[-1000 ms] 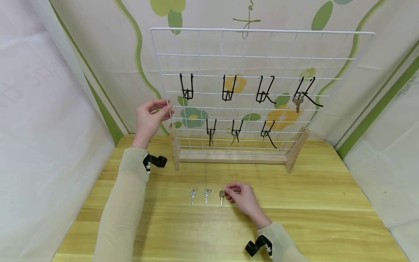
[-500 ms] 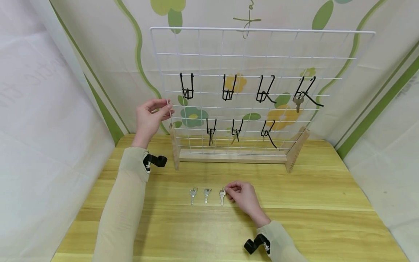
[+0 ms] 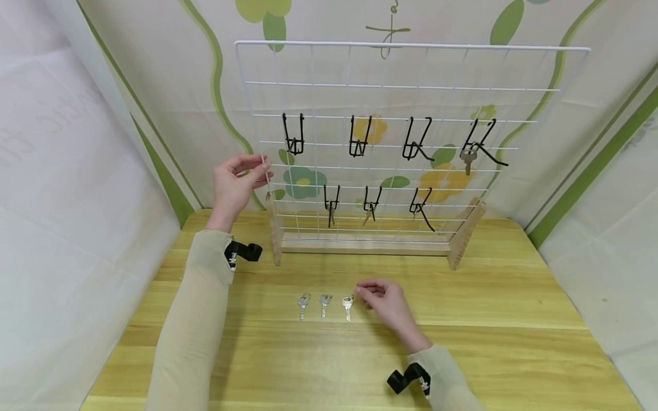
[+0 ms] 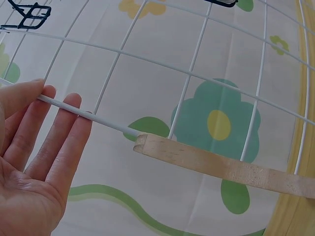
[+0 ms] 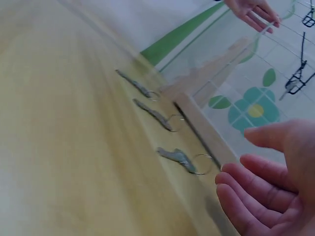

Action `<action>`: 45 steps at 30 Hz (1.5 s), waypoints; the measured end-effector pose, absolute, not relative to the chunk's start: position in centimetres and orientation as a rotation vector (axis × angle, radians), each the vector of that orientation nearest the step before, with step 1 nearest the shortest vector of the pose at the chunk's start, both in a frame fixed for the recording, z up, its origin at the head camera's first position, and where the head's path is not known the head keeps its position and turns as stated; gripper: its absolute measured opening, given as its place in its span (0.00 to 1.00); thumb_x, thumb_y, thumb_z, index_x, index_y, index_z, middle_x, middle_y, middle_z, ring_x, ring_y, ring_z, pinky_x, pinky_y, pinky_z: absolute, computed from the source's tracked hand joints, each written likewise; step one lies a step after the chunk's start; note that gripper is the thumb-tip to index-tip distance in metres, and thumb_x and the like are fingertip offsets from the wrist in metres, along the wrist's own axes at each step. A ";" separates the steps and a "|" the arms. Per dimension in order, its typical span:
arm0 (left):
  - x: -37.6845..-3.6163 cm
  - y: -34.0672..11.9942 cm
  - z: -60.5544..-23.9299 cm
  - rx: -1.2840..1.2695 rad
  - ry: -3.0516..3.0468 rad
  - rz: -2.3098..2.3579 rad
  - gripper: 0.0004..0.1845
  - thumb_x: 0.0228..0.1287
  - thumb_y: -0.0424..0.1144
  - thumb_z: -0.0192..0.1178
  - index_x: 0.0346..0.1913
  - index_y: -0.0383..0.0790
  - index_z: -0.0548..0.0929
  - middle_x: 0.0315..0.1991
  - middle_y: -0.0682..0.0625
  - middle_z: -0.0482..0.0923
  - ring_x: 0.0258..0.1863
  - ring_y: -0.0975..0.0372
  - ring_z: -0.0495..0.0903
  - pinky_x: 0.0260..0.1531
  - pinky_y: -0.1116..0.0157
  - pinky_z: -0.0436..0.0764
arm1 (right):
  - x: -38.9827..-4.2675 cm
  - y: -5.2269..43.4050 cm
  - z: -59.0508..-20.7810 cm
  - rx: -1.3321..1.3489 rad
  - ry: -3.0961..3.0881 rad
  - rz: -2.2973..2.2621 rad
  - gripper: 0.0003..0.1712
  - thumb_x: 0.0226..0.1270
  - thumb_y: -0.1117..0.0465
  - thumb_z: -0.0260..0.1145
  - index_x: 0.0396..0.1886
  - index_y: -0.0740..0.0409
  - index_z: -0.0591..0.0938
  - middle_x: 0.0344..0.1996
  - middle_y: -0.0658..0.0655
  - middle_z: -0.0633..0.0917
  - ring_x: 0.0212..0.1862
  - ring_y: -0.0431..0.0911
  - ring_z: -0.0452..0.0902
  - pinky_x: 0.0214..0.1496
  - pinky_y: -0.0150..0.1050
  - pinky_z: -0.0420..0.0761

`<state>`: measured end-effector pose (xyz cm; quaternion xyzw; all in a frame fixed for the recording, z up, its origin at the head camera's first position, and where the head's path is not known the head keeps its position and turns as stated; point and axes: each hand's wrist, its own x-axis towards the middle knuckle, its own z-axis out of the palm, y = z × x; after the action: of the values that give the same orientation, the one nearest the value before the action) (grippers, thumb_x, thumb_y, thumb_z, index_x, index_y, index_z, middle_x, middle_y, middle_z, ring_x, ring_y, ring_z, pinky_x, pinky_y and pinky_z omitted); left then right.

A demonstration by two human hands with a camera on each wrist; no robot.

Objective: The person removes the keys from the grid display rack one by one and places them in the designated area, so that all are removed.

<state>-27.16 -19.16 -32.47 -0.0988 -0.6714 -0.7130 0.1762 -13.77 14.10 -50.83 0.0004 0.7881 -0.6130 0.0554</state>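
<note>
My left hand (image 3: 233,188) pinches the left edge wire of a white wire grid rack (image 3: 360,87), thumb in front and fingers behind; the left wrist view shows the edge wire (image 4: 110,125) between them. My right hand (image 3: 388,305) is just right of a silver key (image 3: 347,308) on the table. In the right wrist view its thumb and fingers are spread, apart from that key's ring (image 5: 202,164). Two more silver keys, a middle key (image 3: 324,306) and a left key (image 3: 302,307), lie in a row beside it, each with a ring.
Black hooks hang on the grid in two rows, among them an upper left hook (image 3: 294,137). A key (image 3: 468,161) hangs at the upper right; smaller keys hang on the lower hooks. The rack's wooden base (image 3: 365,247) stands on the wooden table (image 3: 514,308).
The right key has turned from edge-on to flat on the table. My right hand has let go of its ring and moved slightly away. The left hand stays on the rack.
</note>
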 end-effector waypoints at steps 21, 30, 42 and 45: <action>-27.1 -19.2 -32.6 -0.291 -1.913 -1.993 0.11 0.65 0.33 0.72 0.47 0.30 0.87 0.45 0.41 0.87 0.34 0.57 0.89 0.40 0.63 0.89 | -15.8 23.2 -41.3 -0.010 2.431 -2.418 0.21 0.64 0.68 0.76 0.53 0.73 0.82 0.45 0.55 0.89 0.47 0.41 0.85 0.52 0.28 0.84; -27.2 -19.2 -32.6 -0.297 -1.910 -1.990 0.09 0.64 0.33 0.72 0.46 0.33 0.88 0.44 0.43 0.87 0.34 0.57 0.89 0.39 0.63 0.89 | -16.9 26.9 -37.3 0.073 2.417 -2.626 0.25 0.59 0.70 0.78 0.56 0.70 0.83 0.48 0.57 0.88 0.49 0.45 0.85 0.54 0.28 0.83; -27.1 -19.2 -32.4 -0.284 -1.916 -2.002 0.14 0.65 0.33 0.72 0.48 0.27 0.85 0.45 0.42 0.87 0.34 0.57 0.89 0.41 0.63 0.89 | -19.9 28.3 -31.0 -0.044 2.394 -2.749 0.27 0.53 0.68 0.82 0.54 0.70 0.85 0.46 0.58 0.89 0.48 0.47 0.84 0.50 0.26 0.84; -27.1 -19.2 -32.5 -0.280 -1.923 -2.005 0.14 0.65 0.33 0.72 0.49 0.28 0.85 0.46 0.42 0.87 0.35 0.58 0.89 0.41 0.62 0.89 | -21.0 28.5 -30.2 -0.019 2.370 -2.744 0.28 0.53 0.65 0.83 0.54 0.67 0.86 0.46 0.56 0.89 0.49 0.46 0.84 0.50 0.25 0.83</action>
<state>-27.13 -19.20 -32.50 -0.0988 -0.6782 -0.7071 0.1740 -20.96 28.48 -30.24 -0.0051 0.6346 -0.7348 -0.2396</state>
